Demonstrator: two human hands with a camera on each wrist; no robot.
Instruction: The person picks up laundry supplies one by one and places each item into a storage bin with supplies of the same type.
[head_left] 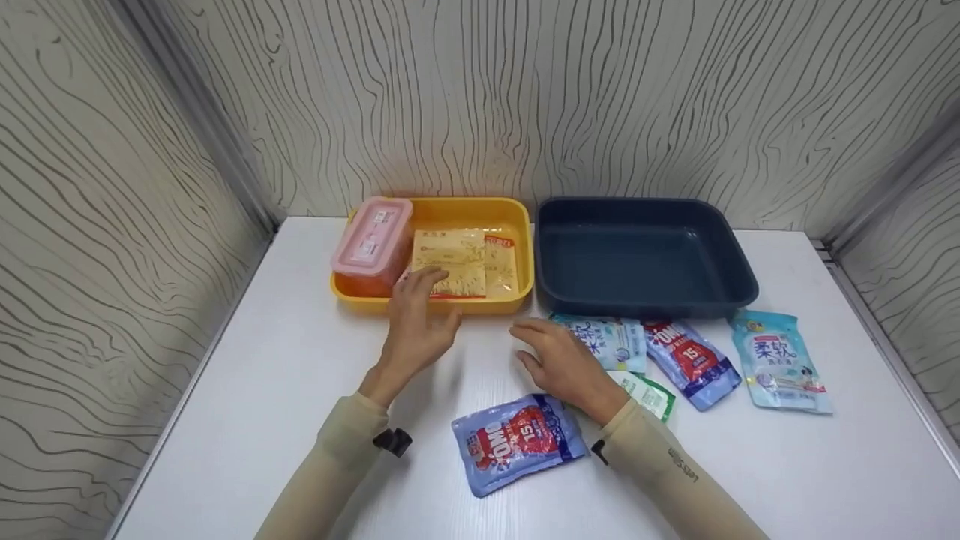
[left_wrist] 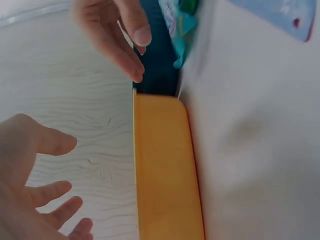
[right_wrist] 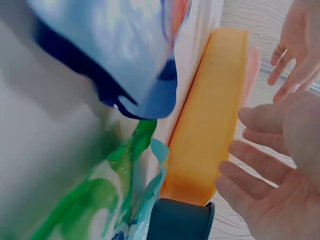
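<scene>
My left hand [head_left: 418, 322] hovers at the front of the yellow bin [head_left: 352, 304], fingers spread and holding nothing. Inside that bin, a pink lidded box [head_left: 373, 236] stands tilted at the left, beside flat yellow packets [head_left: 457, 259]. My right hand [head_left: 566, 367] is above the table with fingers loosely bent and nothing in them. Near it lie a blue-purple OMO pouch [head_left: 517, 442], a light blue pouch [head_left: 611, 341] and a green-and-white pouch [head_left: 645, 394] partly hidden by the wrist. The left wrist view shows both hands off the yellow bin's wall [left_wrist: 165, 165].
A dark blue bin [head_left: 645, 300] stands right of the yellow one, with nothing seen inside. Another OMO pouch [head_left: 694, 364] and a light blue pouch [head_left: 780, 364] lie in front of it. Patterned walls [head_left: 480, 97] enclose the back and sides of the white table [head_left: 262, 360].
</scene>
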